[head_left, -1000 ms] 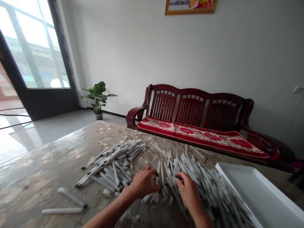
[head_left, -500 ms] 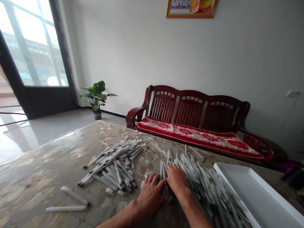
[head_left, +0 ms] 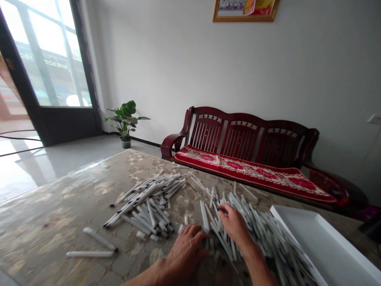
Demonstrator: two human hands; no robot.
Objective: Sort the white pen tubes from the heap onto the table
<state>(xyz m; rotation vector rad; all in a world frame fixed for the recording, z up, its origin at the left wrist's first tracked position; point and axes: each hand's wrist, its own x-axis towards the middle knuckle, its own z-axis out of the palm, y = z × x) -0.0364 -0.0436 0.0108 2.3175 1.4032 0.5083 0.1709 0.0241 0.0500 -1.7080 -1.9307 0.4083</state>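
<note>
A broad table (head_left: 59,222) with a brown, pale-flowered surface is shown in the foreground; behind it is set a dark red wooden bench (head_left: 239,135) with a slatted back, its seat covered by a red floral mat (head_left: 253,169). A shallow, white, rectangular tray (head_left: 330,242) is placed at the right. Beside the tray is spread a large heap of slim, whitish, pen-like tubes (head_left: 264,226); a smaller heap of whitish tubes with black ends (head_left: 151,192) is laid left of centre. Between the heaps, the left hand (head_left: 189,246) is held palm down, its fingers bent and close together; whether anything is gripped cannot be told. The right hand (head_left: 236,227) is positioned at the large heap's left edge, thumb and forefinger nearly together; whether a tube is held cannot be told. Two loose whitish tubes (head_left: 101,239) are seen at the left, well apart from the heaps.
</note>
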